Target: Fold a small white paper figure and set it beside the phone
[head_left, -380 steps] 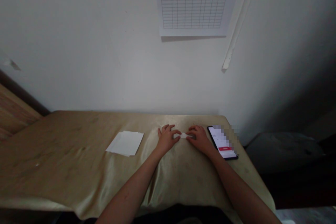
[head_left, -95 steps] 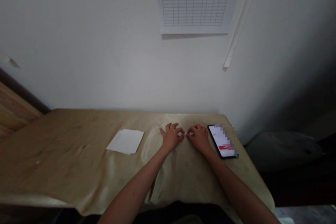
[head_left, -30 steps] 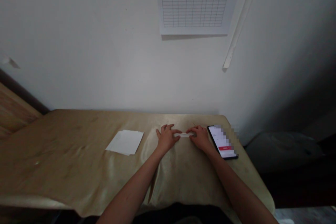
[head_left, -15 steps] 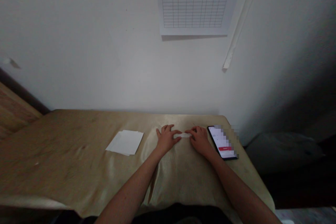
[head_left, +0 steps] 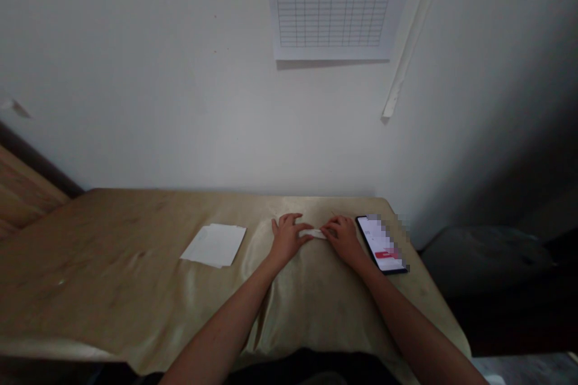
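Note:
A narrow strip of folded white paper (head_left: 313,233) lies low over the cloth between my two hands. My left hand (head_left: 286,239) pinches its left end between thumb and forefinger, the other fingers raised and spread. At the right end, the fingers of my right hand (head_left: 343,239) are bent together on the strip and hide that end. Left of my hands lies a small stack of white paper sheets (head_left: 215,245), with edges slightly out of line.
A phone (head_left: 378,246) with a lit screen lies right of my right hand, near the table's right edge. A gold satin cloth (head_left: 135,277) covers the table. The white wall behind bears a printed grid sheet (head_left: 334,6) and a hanging strip (head_left: 401,78).
My hands have come slightly closer together, and less of the paper strip shows between them. Its right end now tilts a little downward. The stack and phone stay put.

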`<state>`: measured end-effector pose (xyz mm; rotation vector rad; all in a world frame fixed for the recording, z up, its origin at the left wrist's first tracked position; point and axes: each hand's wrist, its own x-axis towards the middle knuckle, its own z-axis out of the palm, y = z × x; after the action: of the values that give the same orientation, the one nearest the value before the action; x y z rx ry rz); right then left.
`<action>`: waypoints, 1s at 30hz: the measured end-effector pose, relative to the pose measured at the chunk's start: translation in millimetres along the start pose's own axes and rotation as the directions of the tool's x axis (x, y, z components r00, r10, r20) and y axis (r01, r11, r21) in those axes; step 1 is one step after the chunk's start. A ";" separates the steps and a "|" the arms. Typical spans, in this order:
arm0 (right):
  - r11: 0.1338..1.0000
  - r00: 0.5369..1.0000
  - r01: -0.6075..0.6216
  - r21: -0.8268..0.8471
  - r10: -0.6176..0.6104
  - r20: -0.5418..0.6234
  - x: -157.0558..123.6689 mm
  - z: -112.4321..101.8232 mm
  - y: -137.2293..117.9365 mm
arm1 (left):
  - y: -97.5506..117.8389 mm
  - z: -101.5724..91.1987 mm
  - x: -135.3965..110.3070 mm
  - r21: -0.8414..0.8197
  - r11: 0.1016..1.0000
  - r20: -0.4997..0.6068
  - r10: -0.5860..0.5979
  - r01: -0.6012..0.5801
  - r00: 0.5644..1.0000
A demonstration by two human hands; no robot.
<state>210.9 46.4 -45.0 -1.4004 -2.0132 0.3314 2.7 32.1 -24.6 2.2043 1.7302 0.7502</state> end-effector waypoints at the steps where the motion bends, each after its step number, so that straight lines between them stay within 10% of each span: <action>1: 0.999 1.000 -0.002 0.032 0.003 -0.008 0.1 -0.4 -0.4 | -0.1 0.3 0.3 -0.005 1.000 -0.010 0.016 -0.016 1.000; 15: 0.947 0.998 -0.052 0.317 0.035 0.059 1.0 -1.3 -2.9 | 3.5 0.9 0.8 0.022 0.988 -0.168 0.156 -0.154 0.973; 30: 0.866 0.991 -0.094 0.491 0.127 -0.034 1.7 1.8 -5.6 | 9.4 11.5 4.0 -0.214 0.976 -0.192 -0.010 -0.032 0.981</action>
<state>205.3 46.0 -42.8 -1.1818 -1.6400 0.7779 17.3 34.8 -28.7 2.0535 1.6316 1.1310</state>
